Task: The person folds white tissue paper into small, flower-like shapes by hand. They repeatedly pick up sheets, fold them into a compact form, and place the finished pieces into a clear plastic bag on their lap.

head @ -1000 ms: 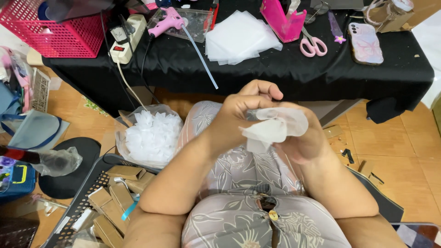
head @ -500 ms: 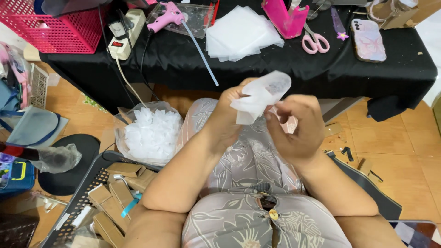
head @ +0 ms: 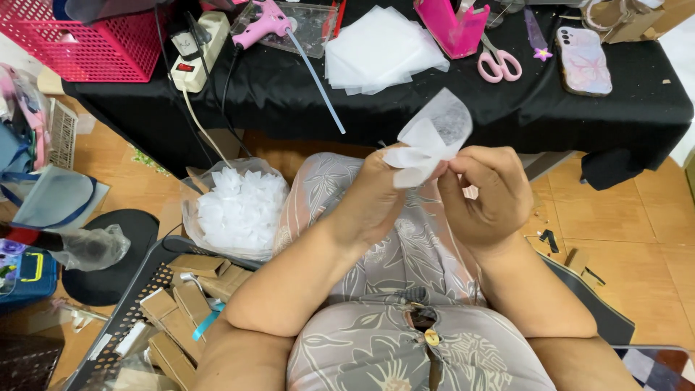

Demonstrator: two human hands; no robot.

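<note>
Left hand: closed in a pinch on the lower edge of a folded piece of thin white translucent fabric, held above the lap, just short of the near edge of the desk.

Right hand: fingers curled, thumb and forefinger nipped on the same fabric piece from the other side.

Change: a second ago the piece was bunched low between both hands; half a second ago it was lifted and opened like a cone; it now stands higher, its rounded top spread and a fold drawn tight at the pinch. Judged: shaping of this piece is well advanced, not finished.

Lap: grey leaf-patterned garment.

Floor, left of the knees: clear plastic bag of finished white fabric pieces; black mesh tray of brown cardboard bits.

Black-draped desk, far side: stack of cut white fabric squares, pink glue gun, pink-handled scissors, phone in a pale marbled case. Far left corner: red plastic basket.
</note>
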